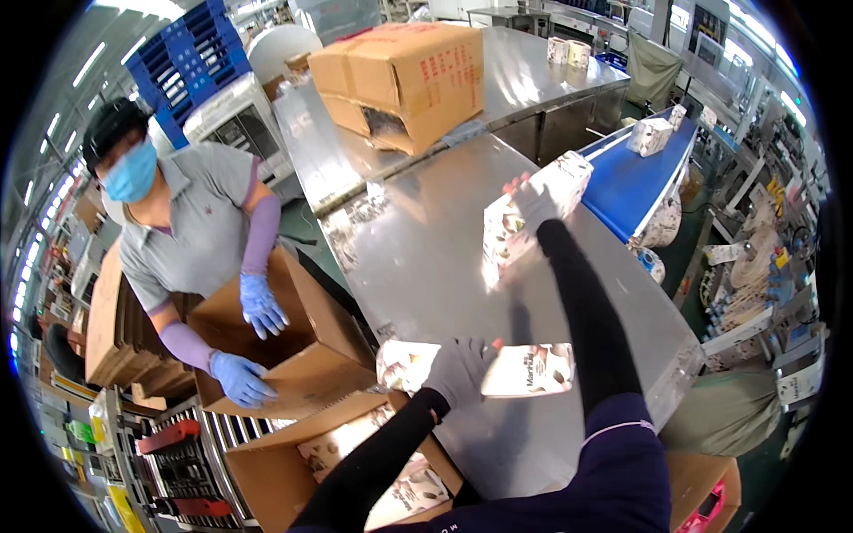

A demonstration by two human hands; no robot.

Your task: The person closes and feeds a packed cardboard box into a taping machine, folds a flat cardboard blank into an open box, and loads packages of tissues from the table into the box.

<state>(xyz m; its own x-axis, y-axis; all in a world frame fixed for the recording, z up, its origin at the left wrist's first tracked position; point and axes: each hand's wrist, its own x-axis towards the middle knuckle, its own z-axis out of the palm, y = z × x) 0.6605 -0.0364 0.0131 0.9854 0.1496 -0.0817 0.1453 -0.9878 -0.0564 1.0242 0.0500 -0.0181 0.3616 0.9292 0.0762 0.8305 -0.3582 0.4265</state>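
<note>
My left hand (456,371), in a grey glove with bare fingertips, is closed over the middle of a long white pack (531,370) with brown print, low above the metal table (426,258). The pack shows on both sides of the hand; whether it is one piece or two end to end I cannot tell. Farther off to the right, my right hand (537,206) grips another white printed pack (505,238), tilted near the conveyor's end. Below my left forearm, an open cardboard box (267,453) has similar white packs (418,489) inside.
Across to the left, a co-worker (200,213) in blue gloves holds an open carton (311,373). A large torn carton (409,80) stands at the back of the table. White packs (650,137) lie on the blue conveyor belt (635,182) at right. Rollers (218,444) run at lower left.
</note>
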